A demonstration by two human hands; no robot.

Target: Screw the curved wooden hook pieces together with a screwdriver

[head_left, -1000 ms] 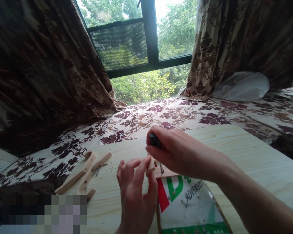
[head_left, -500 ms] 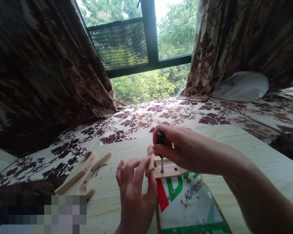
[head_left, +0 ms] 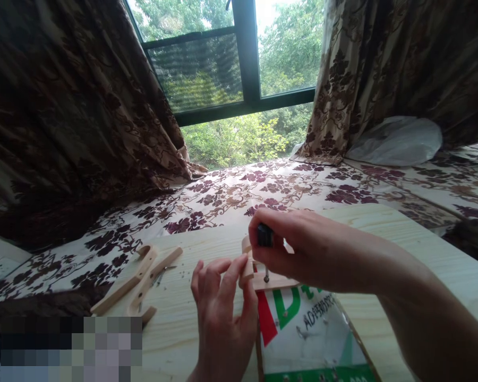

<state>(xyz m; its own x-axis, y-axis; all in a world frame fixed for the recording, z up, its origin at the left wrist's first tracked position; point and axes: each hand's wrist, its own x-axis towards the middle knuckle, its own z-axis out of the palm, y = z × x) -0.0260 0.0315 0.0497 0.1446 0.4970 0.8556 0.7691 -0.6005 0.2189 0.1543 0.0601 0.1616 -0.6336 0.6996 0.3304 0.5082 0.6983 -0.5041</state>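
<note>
Patterned curtains (head_left: 63, 101) hang either side of the window (head_left: 250, 58), trees (head_left: 239, 142) outside. Floral cloth (head_left: 231, 193) runs from below the window toward you. Pale board (head_left: 382, 239) in front of you, wood grain showing. White bag (head_left: 402, 142) on the cloth, far right, by the curtain. Printed sheet (head_left: 322, 350), white/green/red, on the board, running off the bottom edge. Your right hand (head_left: 292, 239) is wrapped round the driver (head_left: 265, 236), held roughly upright. Your left hand (head_left: 221, 305) pinches the left end of the wood part (head_left: 279, 281) between thumb and fingers. That part lies crosswise at the sheet's far edge, partly hidden under your right hand. Two loose wood pieces (head_left: 123, 288) on the board, left of your left hand, well apart from the work. Curved wood end (head_left: 246, 244) just beyond your left fingertips; can't tell if it's the same part. Driver's thin shaft reaches down to the wood; tip too small to tell if it's seated. Small metal bits (head_left: 301, 333) scattered on the sheet.
</note>
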